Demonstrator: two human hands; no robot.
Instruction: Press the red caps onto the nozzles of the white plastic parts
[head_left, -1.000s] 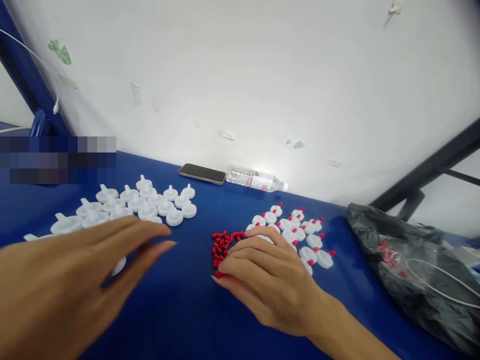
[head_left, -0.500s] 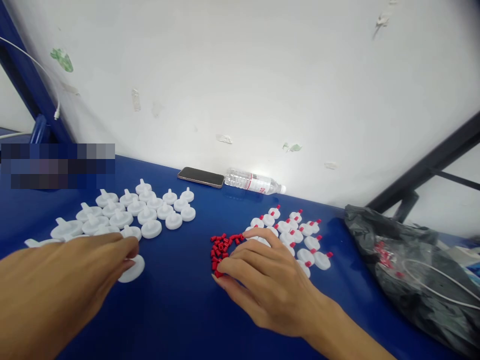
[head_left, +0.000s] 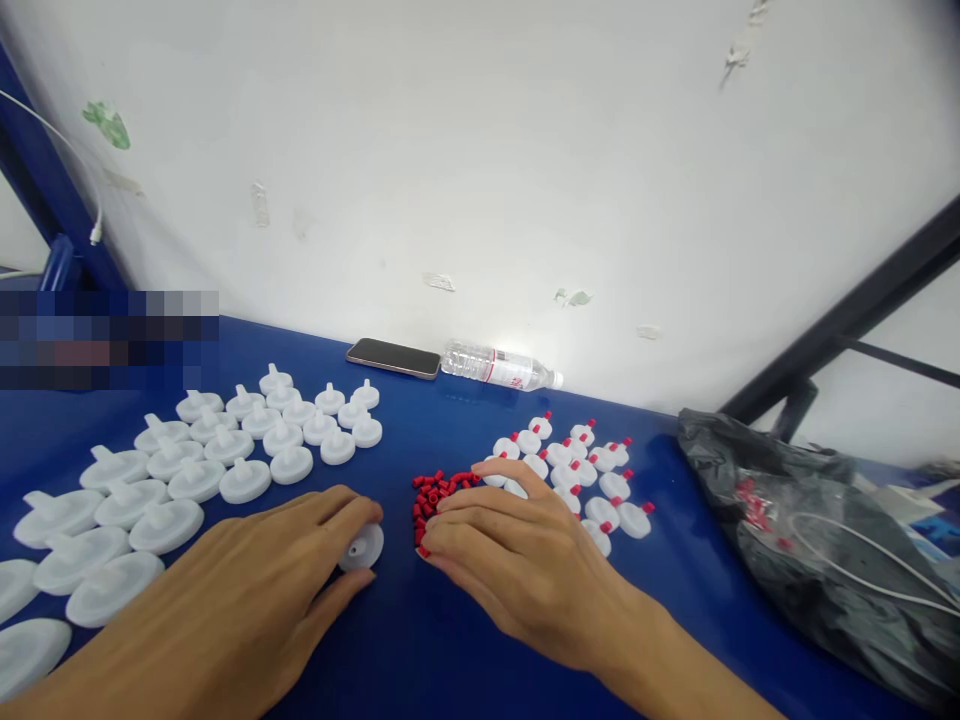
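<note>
My left fingers (head_left: 354, 514), slightly parted, grip a white disc (head_left: 367, 547); my right fingers (head_left: 459, 538), nearly closed, pinch a red cap (head_left: 422, 550)

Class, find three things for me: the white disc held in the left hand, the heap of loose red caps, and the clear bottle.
White disc (head_left: 366, 546): head view, on its exposed face.
Red caps (head_left: 433, 495): head view, near the heap's middle.
Clear bottle (head_left: 505, 368): head view, on its printed side.

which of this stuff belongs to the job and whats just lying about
Job, it seems:
white disc in the left hand
red caps by the right hand
plain white discs
red-tipped white discs
perhaps the black bag with red pieces

Just lying about, probably:
phone
clear bottle
</note>
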